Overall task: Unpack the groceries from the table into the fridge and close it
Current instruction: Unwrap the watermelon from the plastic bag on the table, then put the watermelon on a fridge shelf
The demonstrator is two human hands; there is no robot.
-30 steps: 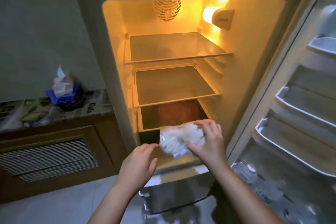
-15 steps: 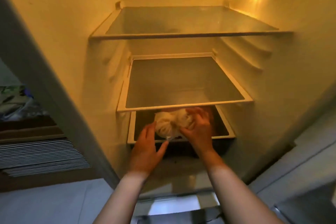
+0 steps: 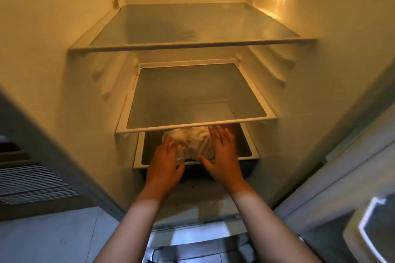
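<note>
The fridge (image 3: 53, 53) stands open in front of me, lit from the top right. A clear plastic bag of pale food (image 3: 190, 142) lies on the lowest shelf (image 3: 137, 153), under the middle shelf (image 3: 192, 123). My left hand (image 3: 165, 163) rests against the bag's left side with fingers spread. My right hand (image 3: 222, 156) lies flat against its right side, fingers extended and apart. Neither hand closes around the bag. The back of the bag is hidden beneath the middle shelf.
The top glass shelf (image 3: 192, 44) and the middle shelf carry nothing. The open fridge door (image 3: 352, 177) with a white door bin (image 3: 372, 226) stands at the right. A wooden cabinet with a slatted vent (image 3: 32, 183) is at the left, above the pale floor (image 3: 53, 237).
The bag has gone from in front of the fridge onto the lowest shelf. My right hand has let go of it and flattened, and my view has moved closer in.
</note>
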